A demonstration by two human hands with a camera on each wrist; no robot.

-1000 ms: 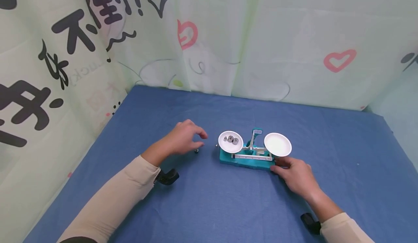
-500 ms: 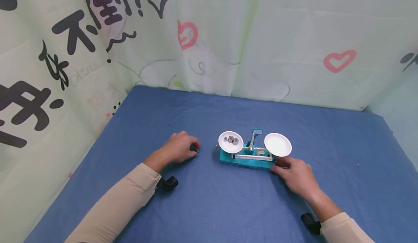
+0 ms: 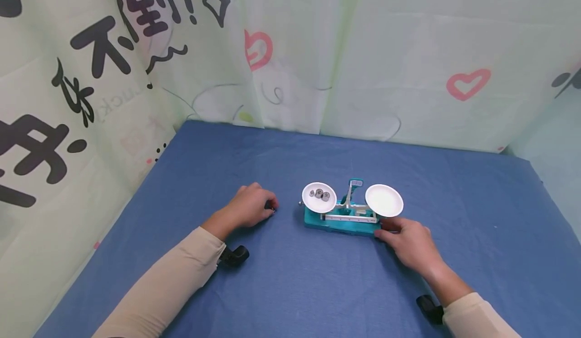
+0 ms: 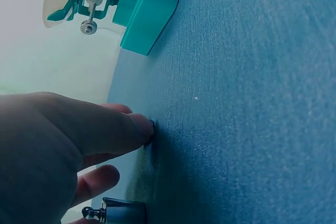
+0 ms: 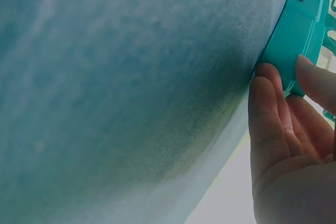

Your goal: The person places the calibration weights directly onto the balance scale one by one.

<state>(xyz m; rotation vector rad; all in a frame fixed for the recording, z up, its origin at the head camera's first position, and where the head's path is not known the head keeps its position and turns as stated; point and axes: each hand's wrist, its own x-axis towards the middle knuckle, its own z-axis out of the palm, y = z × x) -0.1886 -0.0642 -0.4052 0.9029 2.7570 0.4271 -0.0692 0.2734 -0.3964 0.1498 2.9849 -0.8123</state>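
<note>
A teal balance scale (image 3: 342, 226) with two white pans stands on the blue cloth. Several small metal weights (image 3: 319, 193) sit in its left pan (image 3: 320, 207); the right pan (image 3: 384, 200) holds nothing. Left of the scale, my left hand (image 3: 248, 205) is down at the cloth, thumb and finger pinching a small metal weight (image 3: 273, 209) that they mostly hide. A larger knobbed weight (image 4: 123, 212) stands under the other fingers in the left wrist view. My right hand (image 3: 410, 242) grips the right end of the scale's base (image 5: 296, 51), thumb on one side and fingers on the other.
Blue cloth (image 3: 295, 287) covers the table. Behind it and on the left hangs a pale curtain (image 3: 399, 40) with black characters and pink hearts. A black wrist mount (image 3: 233, 256) is on the left arm, another (image 3: 429, 309) on the right.
My left hand has come down and slightly left onto the small weight, and its fingers have closed around it. My right hand and the scale have stayed in place.
</note>
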